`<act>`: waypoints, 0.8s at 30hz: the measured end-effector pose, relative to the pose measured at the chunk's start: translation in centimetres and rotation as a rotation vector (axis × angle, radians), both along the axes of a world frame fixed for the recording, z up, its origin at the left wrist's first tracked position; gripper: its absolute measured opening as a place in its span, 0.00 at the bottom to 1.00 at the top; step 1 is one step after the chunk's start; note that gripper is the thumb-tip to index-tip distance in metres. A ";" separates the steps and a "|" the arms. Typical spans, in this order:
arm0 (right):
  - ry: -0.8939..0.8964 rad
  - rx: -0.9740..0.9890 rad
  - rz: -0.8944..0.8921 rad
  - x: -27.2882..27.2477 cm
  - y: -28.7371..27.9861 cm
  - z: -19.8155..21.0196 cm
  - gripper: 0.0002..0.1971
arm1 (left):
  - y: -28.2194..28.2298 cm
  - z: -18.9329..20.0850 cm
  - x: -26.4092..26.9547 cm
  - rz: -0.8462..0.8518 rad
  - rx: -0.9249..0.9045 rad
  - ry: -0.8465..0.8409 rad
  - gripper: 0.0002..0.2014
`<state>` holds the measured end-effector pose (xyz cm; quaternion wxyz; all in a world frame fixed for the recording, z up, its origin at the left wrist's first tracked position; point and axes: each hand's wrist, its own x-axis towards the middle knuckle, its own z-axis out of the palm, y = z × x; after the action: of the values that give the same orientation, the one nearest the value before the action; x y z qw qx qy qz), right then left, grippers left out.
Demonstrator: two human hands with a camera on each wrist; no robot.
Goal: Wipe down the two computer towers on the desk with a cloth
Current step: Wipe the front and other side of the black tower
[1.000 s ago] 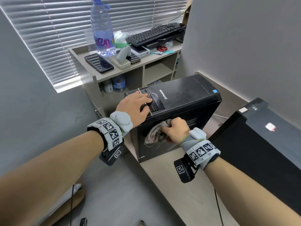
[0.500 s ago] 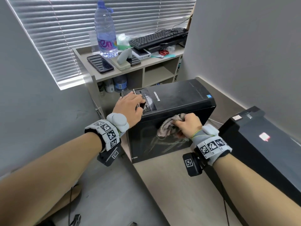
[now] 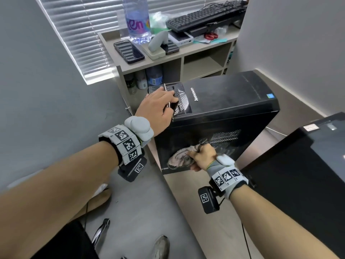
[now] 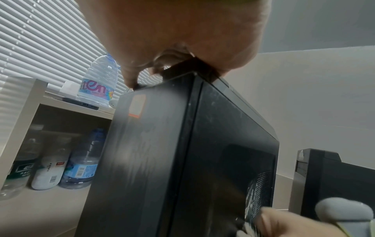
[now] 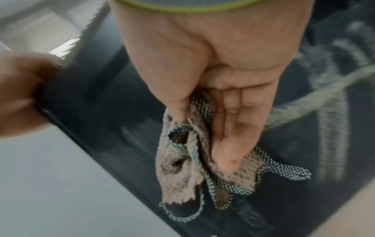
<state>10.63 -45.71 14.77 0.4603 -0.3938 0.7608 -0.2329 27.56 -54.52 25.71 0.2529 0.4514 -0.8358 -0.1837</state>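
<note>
A black Lenovo tower (image 3: 224, 101) stands upright on the beige desk (image 3: 211, 217). My left hand (image 3: 160, 103) lies on its top front corner; in the left wrist view the fingers (image 4: 162, 62) curl round the raised top handle. My right hand (image 3: 202, 155) grips a crumpled pinkish cloth (image 3: 179, 157) with a checked border and presses it against the lower front of the side panel. In the right wrist view the cloth (image 5: 182, 173) is bunched under the fingers (image 5: 229, 144). Wet streaks (image 5: 324, 99) mark the panel. A second black tower (image 3: 298, 174) stands to the right, untouched.
Behind the tower is a low shelf unit (image 3: 186, 53) carrying a water bottle (image 3: 138, 19), a phone (image 3: 128, 51) and a keyboard (image 3: 203, 15), with bottles (image 4: 79, 165) underneath. A grey wall (image 3: 298, 43) closes the right side. The desk edge runs diagonally, with floor to its left.
My right hand swept the cloth up toward the panel's top edge, then back down to the lower front of the side. The left hand has stayed on the tower's top.
</note>
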 end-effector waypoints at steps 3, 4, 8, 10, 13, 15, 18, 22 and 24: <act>0.045 0.034 -0.052 -1.1 0.8 -0.4 0.15 | 0.2 0.0 0.1 -0.010 -0.005 0.000 0.24; 0.061 0.020 -0.068 -1.3 0.9 0.0 0.15 | 0.2 0.0 0.2 -0.012 -0.006 -0.005 0.24; 0.023 -0.113 -0.076 -1.1 0.3 3.2 0.14 | -0.1 0.0 0.2 -0.024 -0.002 -0.009 0.25; 0.005 -0.145 -0.050 -0.7 0.2 4.3 0.14 | -0.1 0.0 0.4 -0.040 -0.003 -0.021 0.26; -0.004 -0.077 -0.070 -1.2 0.4 4.1 0.13 | -0.1 0.0 0.6 -0.049 0.005 -0.026 0.26; 0.093 -0.031 -0.107 -2.1 0.7 3.8 0.14 | -0.3 0.0 0.5 -0.041 0.003 -0.024 0.27; 0.195 -0.092 -0.140 -2.6 0.7 4.7 0.16 | -0.3 -0.2 0.6 -0.053 -0.009 -0.023 0.26; 0.106 -0.160 -0.106 -1.3 0.2 5.3 0.14 | -0.5 -0.6 0.6 -0.055 -0.031 -0.009 0.25; 0.088 -0.112 -0.118 -1.5 0.4 4.7 0.13 | -0.7 -0.7 0.6 -0.053 -0.031 -0.011 0.25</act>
<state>9.17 -45.34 19.52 0.3891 -0.3834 0.7879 -0.2844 28.15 -55.18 25.04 0.2502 0.4260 -0.8517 -0.1746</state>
